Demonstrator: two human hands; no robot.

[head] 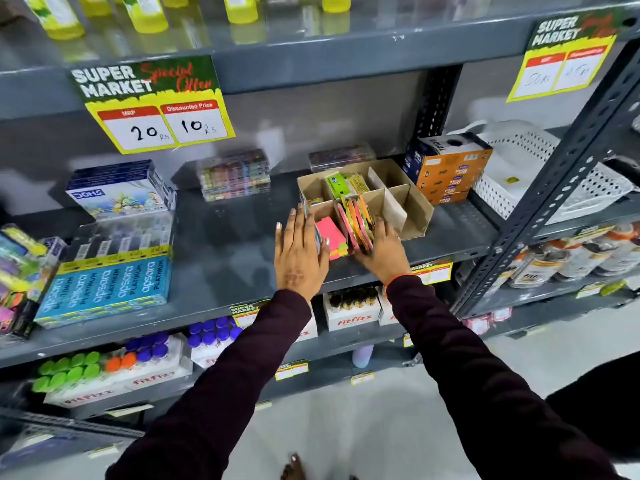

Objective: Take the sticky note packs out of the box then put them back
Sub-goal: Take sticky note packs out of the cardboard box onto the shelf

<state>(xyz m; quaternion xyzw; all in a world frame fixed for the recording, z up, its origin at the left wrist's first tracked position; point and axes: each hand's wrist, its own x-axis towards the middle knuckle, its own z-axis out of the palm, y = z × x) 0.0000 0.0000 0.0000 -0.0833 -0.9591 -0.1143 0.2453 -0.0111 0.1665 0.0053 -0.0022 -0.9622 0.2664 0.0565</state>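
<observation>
A brown cardboard box (412, 211) with dividers stands on the grey middle shelf (221, 251). Its front compartments hold sticky note packs: a pink pack with yellow and green strips (332, 235) on the left and several upright orange, pink and yellow packs (358, 220) in the middle. Green and yellow packs (346, 183) sit in a back compartment. My left hand (299, 252) lies flat against the box's left front side, fingers straight and touching the pink pack's edge. My right hand (382, 251) grips the lower end of the upright packs.
An orange TRIO carton (448, 171) stands right of the box, a white perforated basket (540, 174) beyond it. Blue apsara boxes (107, 285) and a DOMS box (117, 192) lie at left. Clear cases of coloured items (235, 176) sit behind. Price signs hang above.
</observation>
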